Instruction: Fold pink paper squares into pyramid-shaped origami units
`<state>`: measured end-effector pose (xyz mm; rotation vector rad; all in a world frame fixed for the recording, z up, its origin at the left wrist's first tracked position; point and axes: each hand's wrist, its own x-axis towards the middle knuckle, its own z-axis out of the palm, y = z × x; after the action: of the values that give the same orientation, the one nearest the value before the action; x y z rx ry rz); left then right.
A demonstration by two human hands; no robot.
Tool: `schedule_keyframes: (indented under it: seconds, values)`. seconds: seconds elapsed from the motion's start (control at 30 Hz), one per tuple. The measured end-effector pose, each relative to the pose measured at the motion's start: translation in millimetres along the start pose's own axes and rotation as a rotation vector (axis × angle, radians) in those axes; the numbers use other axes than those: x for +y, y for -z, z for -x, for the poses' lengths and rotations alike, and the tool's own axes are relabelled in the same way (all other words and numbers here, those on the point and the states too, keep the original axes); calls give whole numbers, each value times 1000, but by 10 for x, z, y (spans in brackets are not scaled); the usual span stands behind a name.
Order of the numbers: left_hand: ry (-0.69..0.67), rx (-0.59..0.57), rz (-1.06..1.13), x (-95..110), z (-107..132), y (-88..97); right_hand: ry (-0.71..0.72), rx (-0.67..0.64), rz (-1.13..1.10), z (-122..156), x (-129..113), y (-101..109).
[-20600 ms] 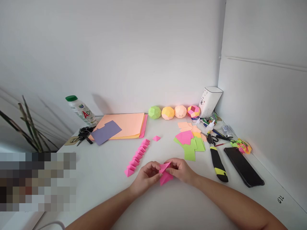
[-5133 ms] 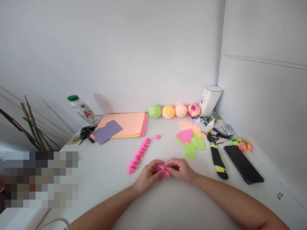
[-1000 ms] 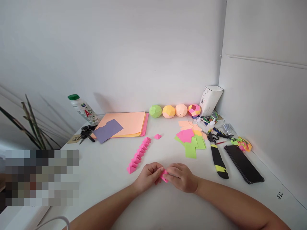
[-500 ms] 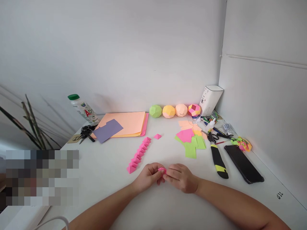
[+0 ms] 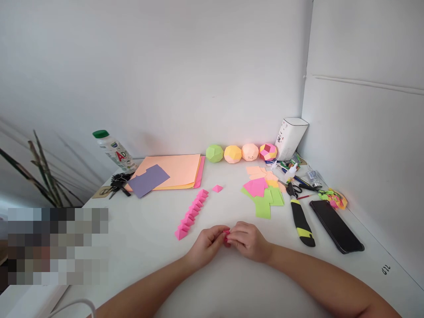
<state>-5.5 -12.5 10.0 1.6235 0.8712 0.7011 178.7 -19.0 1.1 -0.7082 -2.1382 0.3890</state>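
Observation:
Between my fingertips is a small folded pink paper piece (image 5: 227,234), mostly covered by the fingers. My left hand (image 5: 208,242) pinches it from the left, and my right hand (image 5: 250,240) grips it from the right. Both hands are close together, low over the white table. Just beyond my left hand runs a slanting row of pink folded paper pieces (image 5: 191,214), pointed and overlapping. One more pink folded piece (image 5: 217,188) lies apart, past the row's far end.
Green paper squares (image 5: 263,207) and pink paper (image 5: 255,187) lie right of centre. A utility knife (image 5: 302,223), scissors (image 5: 293,190) and black phone (image 5: 336,226) lie farther right. Several paper balls (image 5: 232,154) line the wall. Large paper sheets (image 5: 175,170) and a leaning bottle (image 5: 115,152) stand back left.
My fingers have shifted around the pink piece, covering more of it. The right hand has moved slightly up and left; the things on the table stay put.

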Motion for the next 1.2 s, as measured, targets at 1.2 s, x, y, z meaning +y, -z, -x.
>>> schedule_keyframes:
  seconds: [1.2]
  values:
    - [-75, -17, -49, -54, 24, -12, -837, -84, -563, -71, 21, 58]
